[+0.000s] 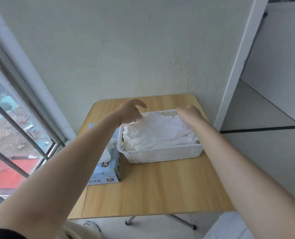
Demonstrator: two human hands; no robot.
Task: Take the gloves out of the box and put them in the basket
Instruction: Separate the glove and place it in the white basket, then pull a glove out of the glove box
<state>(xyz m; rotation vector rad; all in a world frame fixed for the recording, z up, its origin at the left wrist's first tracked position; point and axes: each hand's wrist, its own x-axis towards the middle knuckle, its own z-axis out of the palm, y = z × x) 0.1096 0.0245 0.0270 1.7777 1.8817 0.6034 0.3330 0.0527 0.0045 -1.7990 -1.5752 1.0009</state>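
On your wooden table, white gloves fill the white basket, and one more pokes from the blue box marked "XL" just to its left. Your left hand pinches a glove at the basket's far corner. Your right hand rests on the pile, its fingers hidden, so you cannot tell its grip.

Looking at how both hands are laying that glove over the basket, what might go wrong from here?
1. The gloves are heaped to the basket rim, so the top one may slide off once the left hand and right hand let go.
2. The box sits at the table edge under the left forearm; withdrawing could knock it off.
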